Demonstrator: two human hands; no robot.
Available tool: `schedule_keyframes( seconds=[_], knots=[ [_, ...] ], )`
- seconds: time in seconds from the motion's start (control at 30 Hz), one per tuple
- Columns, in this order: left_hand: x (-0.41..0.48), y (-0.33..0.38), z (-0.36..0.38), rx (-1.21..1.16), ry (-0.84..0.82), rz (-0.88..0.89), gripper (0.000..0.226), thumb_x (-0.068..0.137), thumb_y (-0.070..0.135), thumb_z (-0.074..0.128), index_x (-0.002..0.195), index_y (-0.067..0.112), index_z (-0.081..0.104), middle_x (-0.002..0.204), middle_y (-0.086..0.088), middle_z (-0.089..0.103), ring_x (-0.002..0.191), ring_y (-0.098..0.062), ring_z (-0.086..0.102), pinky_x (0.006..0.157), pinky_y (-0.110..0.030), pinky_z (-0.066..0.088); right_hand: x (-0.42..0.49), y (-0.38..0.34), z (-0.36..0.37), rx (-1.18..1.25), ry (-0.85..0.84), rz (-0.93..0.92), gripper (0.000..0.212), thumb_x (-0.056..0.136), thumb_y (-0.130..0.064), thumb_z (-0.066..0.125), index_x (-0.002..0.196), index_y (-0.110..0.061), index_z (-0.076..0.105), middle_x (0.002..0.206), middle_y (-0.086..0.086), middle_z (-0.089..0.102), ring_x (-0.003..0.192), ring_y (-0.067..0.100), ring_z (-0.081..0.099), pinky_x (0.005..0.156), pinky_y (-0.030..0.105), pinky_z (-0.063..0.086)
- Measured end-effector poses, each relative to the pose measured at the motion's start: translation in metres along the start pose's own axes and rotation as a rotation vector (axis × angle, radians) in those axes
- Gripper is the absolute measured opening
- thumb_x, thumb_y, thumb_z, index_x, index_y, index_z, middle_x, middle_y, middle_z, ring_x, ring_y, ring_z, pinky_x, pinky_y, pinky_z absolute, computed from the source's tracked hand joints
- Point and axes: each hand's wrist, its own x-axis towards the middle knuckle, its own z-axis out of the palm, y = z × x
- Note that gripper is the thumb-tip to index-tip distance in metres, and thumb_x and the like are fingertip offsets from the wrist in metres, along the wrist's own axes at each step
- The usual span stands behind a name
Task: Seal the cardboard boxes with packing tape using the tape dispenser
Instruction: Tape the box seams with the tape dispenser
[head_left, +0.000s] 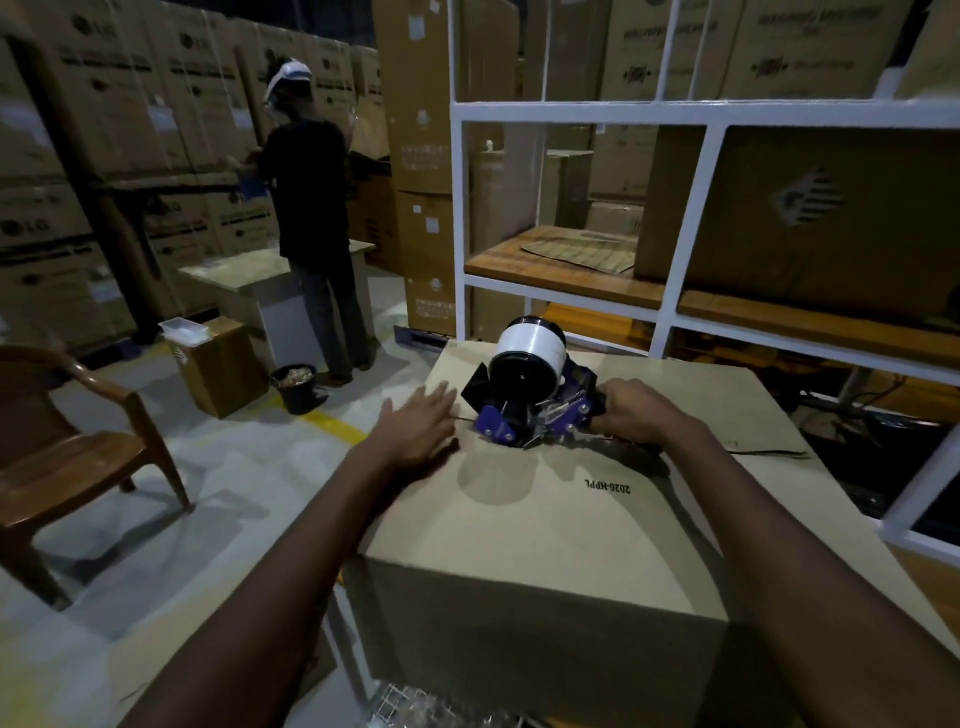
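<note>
A large brown cardboard box (545, 525) stands in front of me with its top flaps closed. On its top, over the centre seam, sits a blue and black tape dispenser (530, 395) with a white tape roll. My right hand (636, 408) grips the dispenser's handle from the right side. Just left of the dispenser, my left hand (418, 423) lies flat on the box top with its fingers spread, holding nothing. The seam runs sideways under both hands.
A white metal rack (691, 218) with wooden shelves and boxes stands behind the box. A brown chair (78, 447) is at the left. Further back a person (311, 208) stands at a small table, near a small box (223, 364) and a black bucket (296, 384). Stacked cartons line the walls.
</note>
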Motion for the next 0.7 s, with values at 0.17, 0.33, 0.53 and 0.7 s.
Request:
schedule_keyframes(
  seconds=[0.17,0.33,0.53,0.7],
  knots=[
    [-0.007,0.017,0.011,0.027,-0.057,-0.090,0.065,0.102,0.049,0.020,0.159,0.022,0.002,0.166,0.003,-0.006,0.153,-0.021,-0.004,0.119,-0.058,0.005,0.011,0.004,-0.001,-0.027,-0.010,-0.026,0.022,0.079,-0.036,0.074,0.088,-0.024,0.058,0.084,0.003,0.068,0.075,0.019,0.064,0.072,0.040,0.055],
    [-0.006,0.014,0.008,0.026,-0.083,-0.129,0.067,0.101,0.056,0.021,0.158,0.027,0.000,0.165,0.006,-0.009,0.152,-0.018,-0.006,0.119,-0.058,0.010,0.013,0.016,-0.007,-0.039,-0.021,-0.033,0.021,0.077,-0.030,0.073,0.091,-0.021,0.061,0.082,0.004,0.069,0.075,0.020,0.066,0.073,0.041,0.057],
    [-0.006,0.015,0.005,0.047,-0.107,-0.156,0.064,0.102,0.054,0.020,0.158,0.030,0.000,0.165,0.006,-0.010,0.152,-0.019,-0.006,0.118,-0.061,0.004,-0.004,0.089,-0.034,-0.076,-0.044,0.063,0.019,0.077,-0.035,0.074,0.088,-0.028,0.060,0.088,0.001,0.067,0.083,0.019,0.062,0.081,0.042,0.054],
    [-0.006,0.037,0.000,0.140,-0.114,-0.210,0.061,0.104,0.047,0.017,0.159,0.023,0.002,0.166,0.000,-0.008,0.153,-0.025,-0.003,0.116,-0.065,0.003,-0.022,0.125,-0.048,-0.069,-0.041,0.099,0.017,0.080,-0.032,0.076,0.086,-0.028,0.061,0.088,0.000,0.066,0.088,0.020,0.062,0.086,0.044,0.052]
  ],
)
